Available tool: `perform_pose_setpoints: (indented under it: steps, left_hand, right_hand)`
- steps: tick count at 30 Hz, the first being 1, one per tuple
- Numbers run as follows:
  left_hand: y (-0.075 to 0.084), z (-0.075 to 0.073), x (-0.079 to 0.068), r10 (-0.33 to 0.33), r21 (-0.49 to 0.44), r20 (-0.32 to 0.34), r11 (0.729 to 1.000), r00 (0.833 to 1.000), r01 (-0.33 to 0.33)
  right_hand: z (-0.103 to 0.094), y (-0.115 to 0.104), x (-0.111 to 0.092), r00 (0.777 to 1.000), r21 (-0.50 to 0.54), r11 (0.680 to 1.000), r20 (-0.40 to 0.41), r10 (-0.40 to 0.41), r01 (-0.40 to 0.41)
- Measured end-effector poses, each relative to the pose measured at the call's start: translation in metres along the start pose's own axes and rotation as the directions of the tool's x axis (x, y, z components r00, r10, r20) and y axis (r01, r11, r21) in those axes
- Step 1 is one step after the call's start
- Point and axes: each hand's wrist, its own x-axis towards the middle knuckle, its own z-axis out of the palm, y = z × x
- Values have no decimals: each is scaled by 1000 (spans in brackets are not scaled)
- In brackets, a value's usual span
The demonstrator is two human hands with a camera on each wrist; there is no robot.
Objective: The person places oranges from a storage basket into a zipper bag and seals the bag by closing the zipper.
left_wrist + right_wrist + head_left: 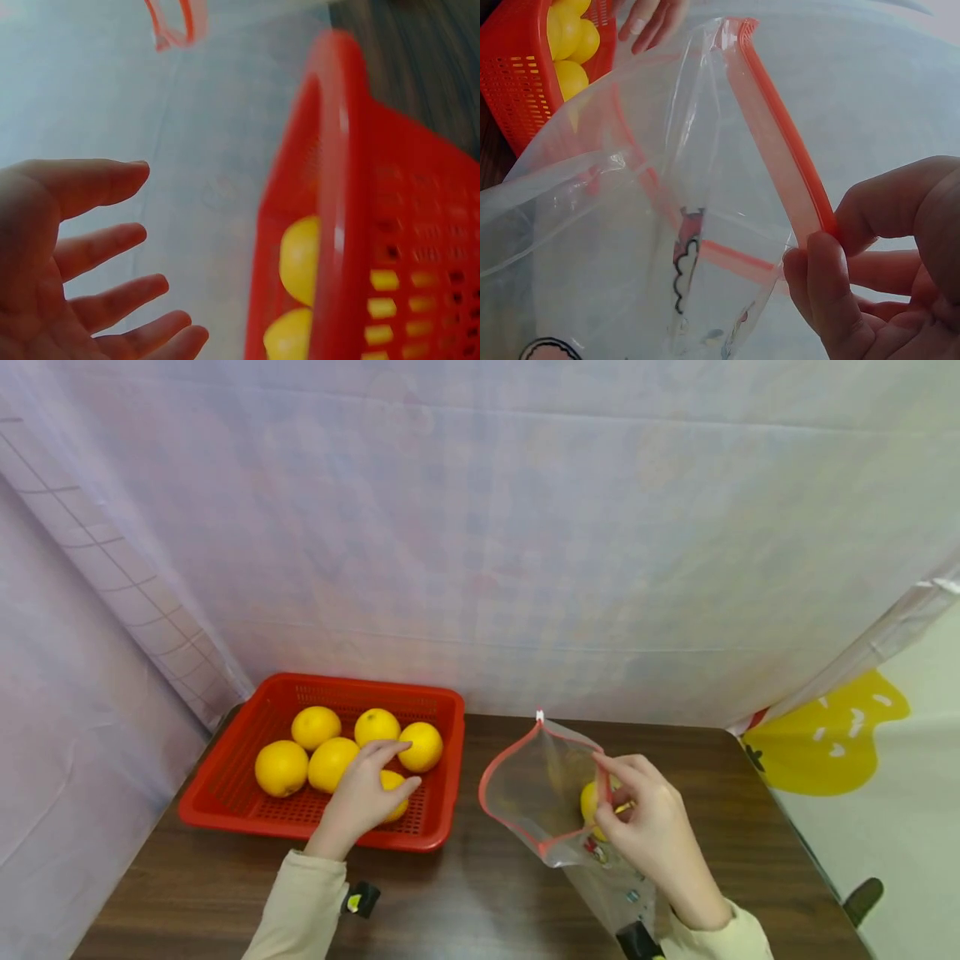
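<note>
Left hand: positioned above the basket; fingers extended, thumb parted from the index finger, nothing gripped.
Right hand: thumb and index finger pinch the near-side portion of the bag's red zip edge; the two hands are well apart from each other.
Basket: red, perforated, directly below the left hand and extending to its left and beyond it.
Basket fruit: six round yellow pieces visible; three at the left of the left hand, two beyond its fingertips, one partly concealed beneath its thumb.
Bag: transparent, to the left of the right hand and between both hands; mouth spread wide, a printed figure on the wall.
Bagged fruit: one round yellow piece visible in the bag, partly hidden by the right hand's fingers.
Zip slider: white, at the mouth's far end, beyond the right hand.
Tabletop: dark wood grain, beneath both hands, supporting basket and bag.
Sleeves: pale beige, ending behind each hand; a black device sits at the left wrist.
Backdrop: pale patterned cloth, beyond both hands.
</note>
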Motion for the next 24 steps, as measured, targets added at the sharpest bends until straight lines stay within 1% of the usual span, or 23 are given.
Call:
perform_pose_setpoints:
  steps: [6,11,18,24]
  left_hand:
    - [-17,-2,1,-45,28,-9,999,999,45]
    - [-28,0,2,-85,49,-4,995,996,85]
    - [-41,9,2,-93,103,-14,990,996,94]
    - [-52,19,4,-134,131,7,983,991,132]
  right_hand:
    - [-5,1,-5,1000,-6,1000,12,8,-8]
    - [-7,1,-8,1000,21,1000,12,7,-7]
    - [-6,3,-9,1000,36,999,15,7,-7]
    - [-5,2,-8,1000,53,998,23,18,-19]
